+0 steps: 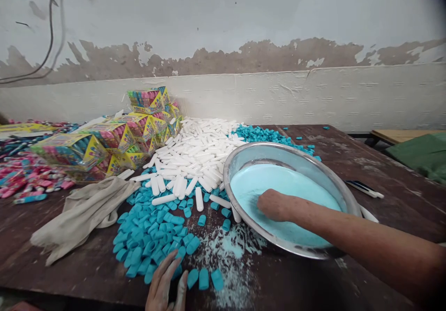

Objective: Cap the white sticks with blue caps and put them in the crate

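My right hand (pixel 273 205) reaches into a metal basin (pixel 351 199) of pale blue powder (pixel 292 185). Its fingers are sunk in the powder and hidden, so their grip does not show. At the bottom edge, my left hand (pixel 165 285) has its fingers apart, with the tips by a heap of blue plastic caps (pixel 153 236). Powder dusts those fingers, and no cap is visibly held. A few caps (pixel 204 278) stand just right of that hand. Behind the caps lies a big pile of white plastic tubes (pixel 198 148), closed and rounded at the visible ends.
Spilled powder (pixel 232 260) marks the brown table (pixel 285 278) before the basin. A cloth (pixel 83 213) lies left, near stacked display boxes (pixel 76 148) and colourful markers (pixel 31 174). More blue caps (pixel 265 134) lie behind the basin; a black-and-white tool (pixel 364 189) lies right.
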Available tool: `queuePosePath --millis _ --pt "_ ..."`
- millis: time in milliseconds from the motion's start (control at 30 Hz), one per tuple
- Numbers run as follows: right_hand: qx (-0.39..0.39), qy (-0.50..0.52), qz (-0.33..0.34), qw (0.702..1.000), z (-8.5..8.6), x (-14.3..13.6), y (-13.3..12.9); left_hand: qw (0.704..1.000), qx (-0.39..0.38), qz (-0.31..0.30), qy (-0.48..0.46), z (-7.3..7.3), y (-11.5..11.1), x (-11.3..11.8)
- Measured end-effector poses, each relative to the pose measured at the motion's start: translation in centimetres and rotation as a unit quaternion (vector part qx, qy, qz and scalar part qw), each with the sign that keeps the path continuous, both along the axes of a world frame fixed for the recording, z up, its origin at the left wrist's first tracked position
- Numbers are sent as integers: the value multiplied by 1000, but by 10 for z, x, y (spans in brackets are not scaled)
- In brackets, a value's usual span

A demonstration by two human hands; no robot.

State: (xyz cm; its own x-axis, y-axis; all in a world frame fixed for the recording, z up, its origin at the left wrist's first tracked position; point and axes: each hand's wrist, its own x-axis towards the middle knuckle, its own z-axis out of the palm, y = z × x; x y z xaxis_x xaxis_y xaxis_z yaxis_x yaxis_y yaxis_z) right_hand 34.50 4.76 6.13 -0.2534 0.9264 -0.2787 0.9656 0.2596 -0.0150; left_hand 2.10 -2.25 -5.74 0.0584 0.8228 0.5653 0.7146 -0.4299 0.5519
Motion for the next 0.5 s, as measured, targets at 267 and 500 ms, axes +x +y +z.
queuePosePath --millis 267,500 --pt "-53 210 7 976 15 13 0 999 19 -26 -15 12 -3 -2" --pt "-9 401 -87 912 28 39 -36 971 69 -223 54 103 21 66"
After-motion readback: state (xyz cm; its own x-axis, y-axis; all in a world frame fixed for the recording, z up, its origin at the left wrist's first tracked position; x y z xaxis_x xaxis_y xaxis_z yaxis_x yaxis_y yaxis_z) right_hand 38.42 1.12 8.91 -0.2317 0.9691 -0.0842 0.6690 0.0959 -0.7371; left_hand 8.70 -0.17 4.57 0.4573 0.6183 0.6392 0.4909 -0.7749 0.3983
